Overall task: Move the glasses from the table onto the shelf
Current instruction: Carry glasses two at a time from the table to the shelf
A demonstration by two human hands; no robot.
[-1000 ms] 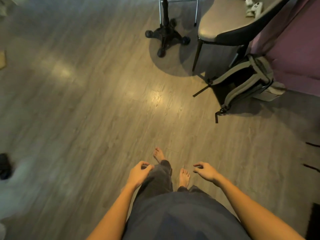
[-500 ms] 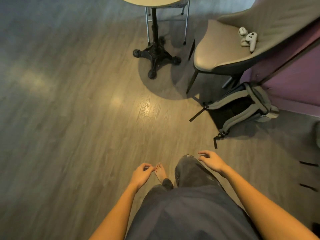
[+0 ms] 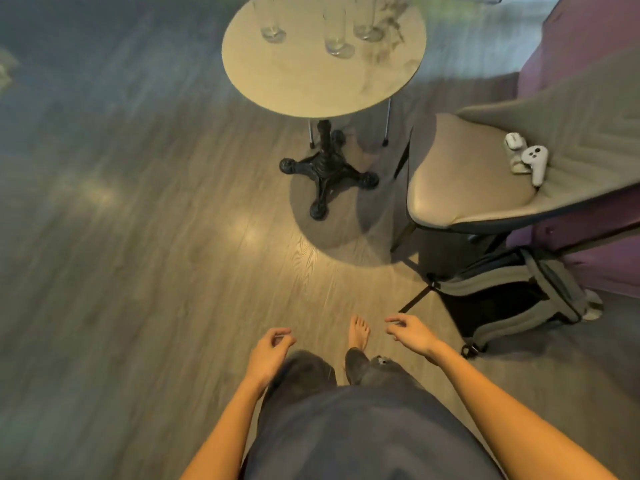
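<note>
Three clear tall glasses stand on the round beige table [image 3: 311, 88] at the top of the view: one on the left [image 3: 273, 27], one in the middle [image 3: 336, 34], one on the right [image 3: 367, 24], their tops cut off by the frame edge. My left hand [image 3: 268, 355] hangs low in front of my legs, fingers loosely curled, holding nothing. My right hand [image 3: 410, 332] hangs beside it, fingers apart, also with nothing in it. Both hands are far below the table. No shelf is in view.
The table stands on a black cast-iron foot [image 3: 325, 168]. A grey chair [image 3: 460, 181] to its right carries white controllers [image 3: 526, 161]. A grey-and-black backpack [image 3: 512, 299] lies on the wooden floor beneath the chair, beside a purple wall.
The view has advanced toward the table; its top and the glasses have come into sight. My feet have stepped forward. Both hands hang much as before, holding nothing.
</note>
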